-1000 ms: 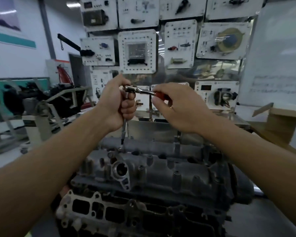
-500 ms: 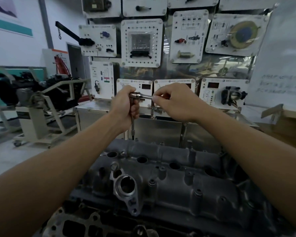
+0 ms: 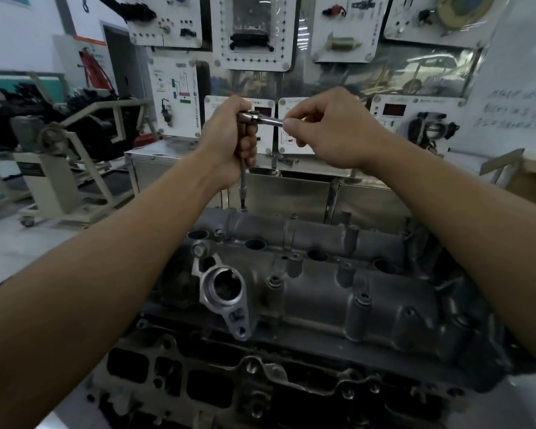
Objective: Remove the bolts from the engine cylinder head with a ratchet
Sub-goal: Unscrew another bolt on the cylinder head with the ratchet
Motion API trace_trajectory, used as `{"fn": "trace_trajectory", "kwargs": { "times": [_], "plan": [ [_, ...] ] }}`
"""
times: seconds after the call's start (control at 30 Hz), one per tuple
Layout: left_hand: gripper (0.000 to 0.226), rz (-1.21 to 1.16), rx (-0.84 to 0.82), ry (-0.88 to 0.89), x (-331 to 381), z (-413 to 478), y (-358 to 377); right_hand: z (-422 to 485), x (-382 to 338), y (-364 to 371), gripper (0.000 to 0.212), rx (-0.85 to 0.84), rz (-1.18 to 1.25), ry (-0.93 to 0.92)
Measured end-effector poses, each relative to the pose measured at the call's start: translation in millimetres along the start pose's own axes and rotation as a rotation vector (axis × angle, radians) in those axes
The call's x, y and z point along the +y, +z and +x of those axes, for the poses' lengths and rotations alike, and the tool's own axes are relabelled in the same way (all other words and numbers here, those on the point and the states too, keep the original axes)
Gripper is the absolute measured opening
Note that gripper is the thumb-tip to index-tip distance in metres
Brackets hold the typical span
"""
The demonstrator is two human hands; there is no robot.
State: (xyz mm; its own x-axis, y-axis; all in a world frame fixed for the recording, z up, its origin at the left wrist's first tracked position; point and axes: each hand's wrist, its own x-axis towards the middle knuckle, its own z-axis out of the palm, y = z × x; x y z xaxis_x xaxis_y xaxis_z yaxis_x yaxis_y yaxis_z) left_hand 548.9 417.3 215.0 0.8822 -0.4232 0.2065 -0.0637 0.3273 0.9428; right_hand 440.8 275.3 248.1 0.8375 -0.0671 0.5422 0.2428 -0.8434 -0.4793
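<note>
Left hand [image 3: 229, 137]: we note it gripping the ratchet [image 3: 262, 117] head above the upright extension [image 3: 243, 178].
Right hand [image 3: 331, 128]: pinches the ratchet handle.
Cylinder head [image 3: 322, 292]: below both hands; extension tip meets its far left edge.

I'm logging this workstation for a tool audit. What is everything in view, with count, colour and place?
cylinder head: one, grey, centre foreground
ratchet: one, silver, between the hands
extension bar: one, silver, upright from ratchet to the head's far edge
display panels: several, white, back wall
cabinet: one, steel, behind the head
engine on stand: one, black, far left
left hand: one, grips the extension bar's top
right hand: one, pinches the ratchet handle
</note>
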Motion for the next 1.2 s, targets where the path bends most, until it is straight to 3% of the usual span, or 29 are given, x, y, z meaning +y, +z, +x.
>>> {"fn": "trace_trajectory", "kwargs": {
  "times": [0.87,1.03,1.2],
  "plan": [
    [0.034,-0.005,0.002,0.037,-14,6,-4,-13,-8,-2,0.012,-0.062,0.03,0.034],
    [0.042,0.027,0.078,0.092,-14,6,-1,-26,-34,12,0.048,-0.017,0.062,0.016],
    [0.032,-0.026,0.112,0.134,-16,6,-4,-33,-68,38,0.047,-0.045,-0.001,-0.054]
  ]
}}
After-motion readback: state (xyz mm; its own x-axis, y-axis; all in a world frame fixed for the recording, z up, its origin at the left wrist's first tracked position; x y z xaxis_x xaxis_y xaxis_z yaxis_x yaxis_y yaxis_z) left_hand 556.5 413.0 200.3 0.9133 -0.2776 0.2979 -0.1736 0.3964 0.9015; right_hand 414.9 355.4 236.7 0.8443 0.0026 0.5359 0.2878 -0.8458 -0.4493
